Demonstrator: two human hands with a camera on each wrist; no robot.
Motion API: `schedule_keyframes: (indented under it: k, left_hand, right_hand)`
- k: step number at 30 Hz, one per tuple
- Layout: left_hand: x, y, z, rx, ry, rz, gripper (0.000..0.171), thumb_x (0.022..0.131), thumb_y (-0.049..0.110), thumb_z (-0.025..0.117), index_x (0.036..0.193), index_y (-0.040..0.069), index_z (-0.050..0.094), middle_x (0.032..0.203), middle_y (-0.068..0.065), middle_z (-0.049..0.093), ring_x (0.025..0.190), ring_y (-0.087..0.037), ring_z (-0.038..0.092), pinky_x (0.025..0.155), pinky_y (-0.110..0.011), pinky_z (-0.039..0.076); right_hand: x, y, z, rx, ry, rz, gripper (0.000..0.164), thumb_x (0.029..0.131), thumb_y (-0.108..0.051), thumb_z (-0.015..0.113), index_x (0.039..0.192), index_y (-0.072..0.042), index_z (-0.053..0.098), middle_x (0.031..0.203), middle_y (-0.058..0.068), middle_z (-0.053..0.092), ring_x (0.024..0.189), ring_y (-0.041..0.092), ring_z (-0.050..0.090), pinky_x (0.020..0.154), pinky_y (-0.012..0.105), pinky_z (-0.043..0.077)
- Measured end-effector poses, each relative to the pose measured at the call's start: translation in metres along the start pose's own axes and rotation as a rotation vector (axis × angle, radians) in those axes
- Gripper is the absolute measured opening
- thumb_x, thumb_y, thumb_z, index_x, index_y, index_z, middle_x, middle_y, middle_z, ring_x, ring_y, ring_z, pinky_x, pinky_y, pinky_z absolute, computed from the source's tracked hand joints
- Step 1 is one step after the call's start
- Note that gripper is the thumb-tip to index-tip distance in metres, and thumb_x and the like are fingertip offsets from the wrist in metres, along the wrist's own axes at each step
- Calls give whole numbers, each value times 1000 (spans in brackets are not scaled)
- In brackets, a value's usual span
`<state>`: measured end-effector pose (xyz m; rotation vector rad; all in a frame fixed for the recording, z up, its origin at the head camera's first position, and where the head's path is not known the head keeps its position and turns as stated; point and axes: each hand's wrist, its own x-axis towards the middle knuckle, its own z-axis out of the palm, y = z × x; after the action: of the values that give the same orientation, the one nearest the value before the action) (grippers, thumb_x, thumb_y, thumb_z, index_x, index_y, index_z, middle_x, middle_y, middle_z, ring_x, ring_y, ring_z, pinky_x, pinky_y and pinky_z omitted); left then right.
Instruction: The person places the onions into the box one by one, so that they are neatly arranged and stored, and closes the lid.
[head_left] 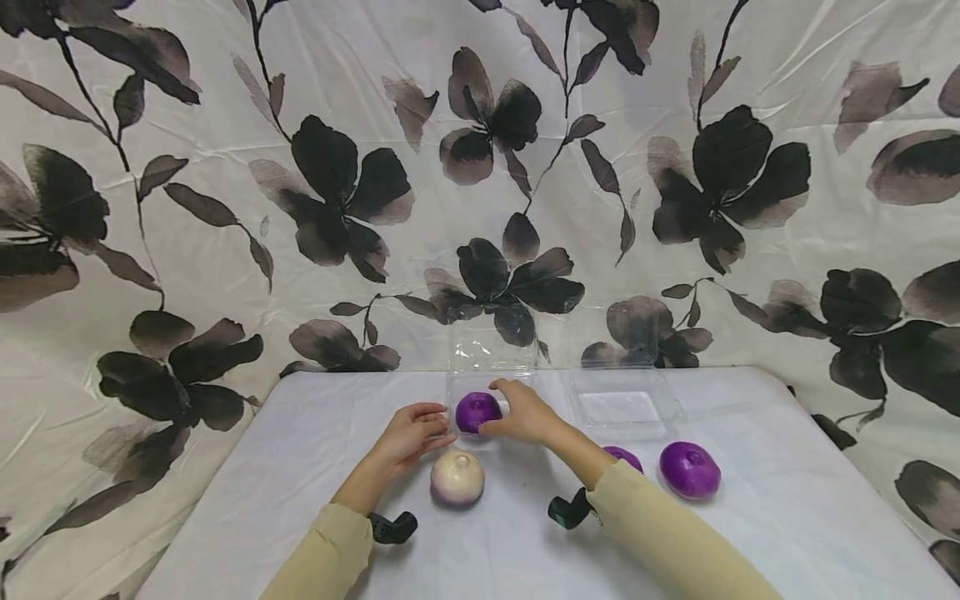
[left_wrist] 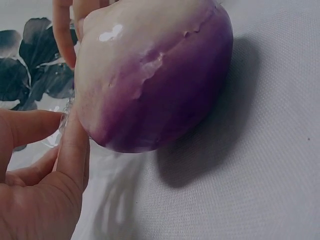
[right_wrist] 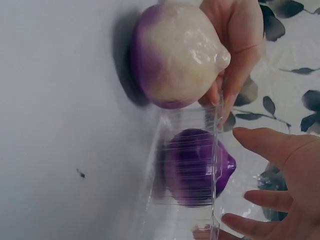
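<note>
A purple onion (head_left: 477, 412) lies inside a clear plastic box (right_wrist: 155, 145) whose lid (head_left: 491, 342) stands raised behind it. My left hand (head_left: 411, 435) pinches the box's near-left rim between thumb and finger. Over the box's right side, my right hand (head_left: 525, 414) is spread with its fingers apart. In the right wrist view the purple onion shows through the box wall, clear of that hand's fingers. A white and purple onion (head_left: 457, 479) sits on the table in front of the box, close to my left hand.
A second clear box (head_left: 626, 408), its lid raised, stands at the back right. Two more purple onions lie at the right, one in full view (head_left: 690, 471) and another (head_left: 622, 457) partly behind my right forearm. A white cloth (head_left: 510, 550) covers the table; a flowered curtain hangs behind.
</note>
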<state>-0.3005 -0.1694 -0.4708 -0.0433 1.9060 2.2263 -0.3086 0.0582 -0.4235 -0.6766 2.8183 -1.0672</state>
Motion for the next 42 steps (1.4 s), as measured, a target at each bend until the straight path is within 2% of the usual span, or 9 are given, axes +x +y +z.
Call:
schedule_keyframes:
  k: [7, 15, 23, 42]
  left_hand:
    - [1, 0, 1, 5, 3, -6, 42, 96, -15, 52, 138, -18, 43, 98, -12, 59, 90, -21, 62, 87, -34, 63]
    - [1, -1, 0, 16, 10, -11, 43, 97, -13, 52, 139, -17, 42, 103, -16, 58, 90, -21, 62, 88, -35, 62]
    - [1, -2, -2, 14, 5, -3, 42, 97, -14, 51, 138, -18, 42, 103, -17, 58, 90, -21, 64, 89, -36, 62]
    - [2, -2, -1, 10, 12, 1, 42, 97, -14, 52, 137, -19, 42, 100, -14, 58, 86, -19, 63, 86, -34, 63]
  right_hand:
    - [-14, -2, -8, 3, -7, 3, 75, 81, -29, 85, 142, 1, 53, 141, 27, 54, 131, 42, 51, 110, 60, 44]
    - [-23, -2, -12, -1, 6, -40, 72, 81, -26, 85, 140, 3, 54, 138, 25, 57, 130, 41, 52, 111, 57, 44]
    - [-31, 0, -17, 31, -15, -94, 73, 84, -25, 83, 142, 6, 51, 141, 26, 55, 129, 44, 53, 109, 58, 46]
    - [-63, 4, -20, 124, -95, -190, 64, 91, -27, 77, 144, 0, 51, 144, 20, 54, 126, 45, 54, 104, 58, 50]
